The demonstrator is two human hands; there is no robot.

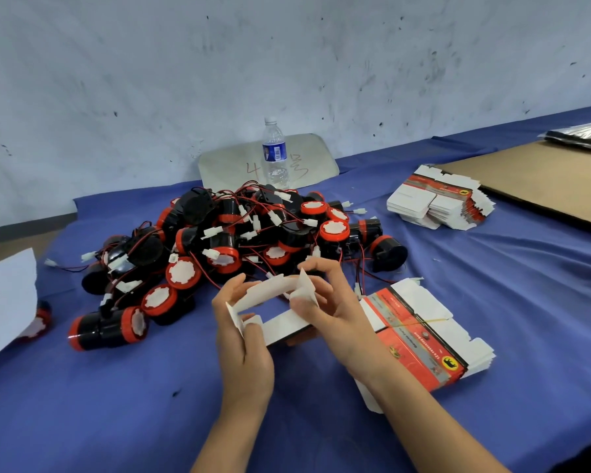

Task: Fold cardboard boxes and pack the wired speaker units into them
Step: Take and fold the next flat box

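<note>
Both forearms come in from the bottom edge and meet at frame centre, where a half-formed white carton [270, 297] is held clear of the blue tablecloth [151, 387]. The left hand [244, 336] has its fingers curled round the carton's left end, a flap poking out beside the thumb. The right hand [335, 312] pinches the right-end flap between thumb and fingertips.

The step looks like squaring the sleeve and tucking the end flaps. To do it well, I would hold the long panels parallel with the left hand while the right hand bends its flap along the score, then tuck it without crushing the corner. The card looks thin, so light pressure near the crease should work better than pushing at the flap's tip.

Room is tight ahead. The heap of wired speaker units [236, 240] lies just beyond the fingers, with red-and-black leads and white plugs trailing towards the carton, and a lead could snag on an open flap. Just beside the right wrist sits a banded bundle of flat cartons [423, 339].

Bare cloth at lower left gives the best place to set a finished box. Further off, in the upper right, lie a second stack of flat cartons [437, 203] and a brown cardboard sheet [543, 179]. A water bottle [274, 151] stands behind the heap, and a white sheet [4, 298] overhangs the left edge.
</note>
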